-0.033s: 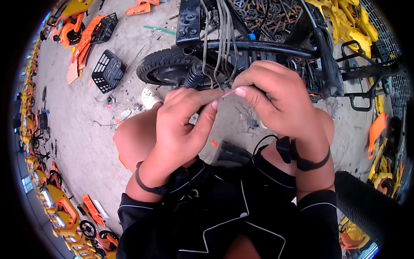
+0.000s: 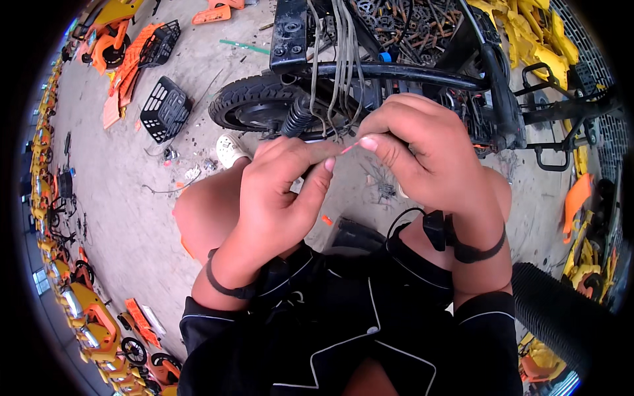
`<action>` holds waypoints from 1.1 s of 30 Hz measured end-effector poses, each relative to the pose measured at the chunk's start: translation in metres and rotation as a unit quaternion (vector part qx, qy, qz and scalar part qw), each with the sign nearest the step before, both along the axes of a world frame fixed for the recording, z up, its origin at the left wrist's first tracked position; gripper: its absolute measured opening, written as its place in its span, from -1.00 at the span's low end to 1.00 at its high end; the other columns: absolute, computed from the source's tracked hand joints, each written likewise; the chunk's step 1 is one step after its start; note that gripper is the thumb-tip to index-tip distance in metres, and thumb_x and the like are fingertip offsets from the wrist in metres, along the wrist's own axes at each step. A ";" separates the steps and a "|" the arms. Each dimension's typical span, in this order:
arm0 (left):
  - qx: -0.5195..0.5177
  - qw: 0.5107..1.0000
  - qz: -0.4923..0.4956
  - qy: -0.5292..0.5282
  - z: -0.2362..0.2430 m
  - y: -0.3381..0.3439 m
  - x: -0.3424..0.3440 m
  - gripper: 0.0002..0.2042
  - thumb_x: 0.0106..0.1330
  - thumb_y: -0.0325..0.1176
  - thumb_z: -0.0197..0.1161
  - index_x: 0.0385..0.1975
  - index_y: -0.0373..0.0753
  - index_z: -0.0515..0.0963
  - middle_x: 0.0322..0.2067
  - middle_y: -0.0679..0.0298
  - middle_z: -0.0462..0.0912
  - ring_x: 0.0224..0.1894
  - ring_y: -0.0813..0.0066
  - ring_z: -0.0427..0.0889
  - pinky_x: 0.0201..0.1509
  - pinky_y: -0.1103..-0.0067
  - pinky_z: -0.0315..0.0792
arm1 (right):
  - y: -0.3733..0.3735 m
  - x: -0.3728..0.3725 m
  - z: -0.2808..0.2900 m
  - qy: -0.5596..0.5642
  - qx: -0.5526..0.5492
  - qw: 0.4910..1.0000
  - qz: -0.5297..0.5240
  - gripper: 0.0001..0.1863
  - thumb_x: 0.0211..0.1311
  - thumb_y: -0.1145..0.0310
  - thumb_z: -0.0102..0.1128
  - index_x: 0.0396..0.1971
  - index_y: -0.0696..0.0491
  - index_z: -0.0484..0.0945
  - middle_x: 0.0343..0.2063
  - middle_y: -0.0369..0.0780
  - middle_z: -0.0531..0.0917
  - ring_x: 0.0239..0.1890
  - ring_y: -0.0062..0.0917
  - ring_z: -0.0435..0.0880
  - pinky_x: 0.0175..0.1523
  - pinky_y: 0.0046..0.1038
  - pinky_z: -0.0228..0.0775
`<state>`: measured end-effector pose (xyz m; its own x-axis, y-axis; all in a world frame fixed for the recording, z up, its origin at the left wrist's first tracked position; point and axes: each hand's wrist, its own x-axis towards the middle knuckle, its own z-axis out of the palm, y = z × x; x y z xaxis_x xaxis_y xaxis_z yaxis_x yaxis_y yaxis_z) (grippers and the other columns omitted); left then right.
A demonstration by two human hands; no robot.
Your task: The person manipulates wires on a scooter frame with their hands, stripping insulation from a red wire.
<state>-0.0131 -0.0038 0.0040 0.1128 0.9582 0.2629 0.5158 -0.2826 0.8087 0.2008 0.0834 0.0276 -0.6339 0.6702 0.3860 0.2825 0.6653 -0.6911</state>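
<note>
A grey concrete floor (image 2: 112, 218) spreads beneath everything. A row of yellow and orange bikes (image 2: 86, 310) curves along the left rim, and yellow panels (image 2: 538, 43) are heaped at the upper right. The black frame (image 2: 429, 76) of a vehicle stands just ahead of the person, who wears dark clothes with pale piping. Beyond its tube lies a heap of rusty metal parts (image 2: 409, 26). A black wheel (image 2: 228, 99) with a treaded tyre sits under the frame's left end, with a black slotted basket (image 2: 166, 110) on the floor further left. Grey cables (image 2: 340, 59) hang in a bundle down past the frame, a dark coil spring (image 2: 297, 117) just to their left. A white clog (image 2: 230, 150) shows below the wheel.

Both hands meet in front of the cables. The right hand (image 2: 426, 152) has a narrow grip, thumb and forefinger pinching a thin pink strand (image 2: 349, 148). The left hand (image 2: 277, 185) has its thumb and forefinger close together at the strand's other end; whether that grip clamps it cannot be told. The strand slants between the two sets of fingertips, above the floor.
</note>
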 end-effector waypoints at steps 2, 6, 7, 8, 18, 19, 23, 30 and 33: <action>-0.058 0.997 -0.021 -0.046 0.000 -0.004 0.000 -0.84 0.43 -0.49 0.30 -0.07 -0.35 0.68 -0.28 0.24 0.70 -0.30 0.55 0.61 -0.16 0.62 0.49 | -0.001 -0.001 0.000 -0.002 -0.007 1.000 -0.002 -0.89 0.22 0.41 0.35 -0.38 0.12 0.62 -0.48 -0.13 0.62 -0.35 -0.16 0.62 -0.25 -0.22 0.45; -0.191 0.946 -0.032 -0.260 0.001 -0.011 0.006 -0.84 0.44 -0.47 0.29 -0.08 -0.38 0.68 -0.23 0.22 0.71 -0.30 0.53 0.61 -0.16 0.59 0.50 | -0.006 -0.007 0.006 -0.014 -0.118 0.993 -0.021 -0.87 0.23 0.40 0.37 -0.37 0.14 0.63 -0.53 -0.14 0.61 -0.42 -0.23 0.62 -0.29 -0.27 0.43; -0.225 0.918 -0.034 -0.326 0.002 -0.013 0.007 -0.84 0.44 -0.47 0.28 -0.08 -0.39 0.68 -0.21 0.21 0.72 -0.30 0.52 0.61 -0.16 0.59 0.50 | -0.007 -0.009 0.005 -0.010 -0.162 0.987 -0.020 -0.87 0.23 0.40 0.38 -0.36 0.13 0.64 -0.53 -0.15 0.61 -0.43 -0.25 0.63 -0.29 -0.28 0.44; -0.237 0.903 -0.049 -0.355 0.002 -0.013 0.005 -0.83 0.47 -0.46 0.27 -0.07 -0.38 0.67 -0.19 0.24 0.71 -0.28 0.56 0.60 -0.15 0.61 0.50 | -0.007 -0.010 0.004 -0.007 -0.204 0.979 -0.021 -0.87 0.23 0.39 0.39 -0.35 0.13 0.64 -0.52 -0.15 0.62 -0.43 -0.27 0.63 -0.29 -0.29 0.44; -0.218 0.882 -0.038 -0.416 0.006 -0.013 -0.007 -0.79 0.48 -0.41 0.30 0.00 -0.35 0.67 -0.22 0.32 0.71 -0.26 0.65 0.59 -0.13 0.65 0.51 | -0.009 -0.008 0.005 0.055 -0.065 0.996 0.024 -0.81 0.21 0.46 0.42 -0.18 0.13 0.72 -0.24 -0.20 0.72 -0.21 -0.40 0.70 -0.10 -0.42 0.51; -0.215 0.886 -0.035 -0.410 0.005 -0.012 -0.008 -0.80 0.47 -0.43 0.30 0.00 -0.35 0.67 -0.21 0.32 0.71 -0.25 0.65 0.60 -0.13 0.65 0.51 | -0.010 -0.010 0.005 0.050 -0.033 0.998 0.023 -0.80 0.18 0.47 0.43 -0.18 0.13 0.73 -0.24 -0.19 0.72 -0.21 -0.39 0.70 -0.10 -0.41 0.52; -0.194 0.903 0.004 -0.384 0.006 -0.012 -0.002 -0.81 0.47 -0.46 0.29 0.00 -0.35 0.67 -0.21 0.29 0.72 -0.22 0.64 0.63 -0.12 0.66 0.53 | -0.016 -0.019 0.001 0.035 0.072 0.997 0.014 -0.74 0.06 0.52 0.46 -0.18 0.12 0.73 -0.25 -0.16 0.72 -0.25 -0.31 0.70 -0.13 -0.39 0.53; -0.122 0.955 0.018 -0.270 0.003 -0.012 0.003 -0.82 0.42 -0.51 0.31 -0.04 -0.38 0.67 -0.27 0.21 0.72 -0.25 0.56 0.68 -0.14 0.64 0.53 | -0.015 -0.019 -0.008 0.052 0.087 0.995 -0.009 -0.79 0.10 0.46 0.46 -0.23 0.09 0.73 -0.31 -0.21 0.71 -0.27 -0.29 0.69 -0.16 -0.34 0.55; -0.113 0.961 0.022 -0.252 0.003 -0.013 0.002 -0.83 0.39 -0.53 0.32 -0.07 -0.38 0.68 -0.29 0.19 0.72 -0.27 0.51 0.68 -0.14 0.61 0.53 | -0.015 -0.020 -0.008 0.053 0.098 0.994 -0.008 -0.77 0.09 0.48 0.45 -0.21 0.10 0.72 -0.31 -0.20 0.71 -0.28 -0.28 0.69 -0.16 -0.33 0.56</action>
<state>-0.0107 -0.0164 0.0072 -0.0171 0.9981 0.0584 0.0501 -0.0575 0.9971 0.1812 0.0681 0.0192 -0.5728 0.5845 0.5746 0.2260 0.7865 -0.5747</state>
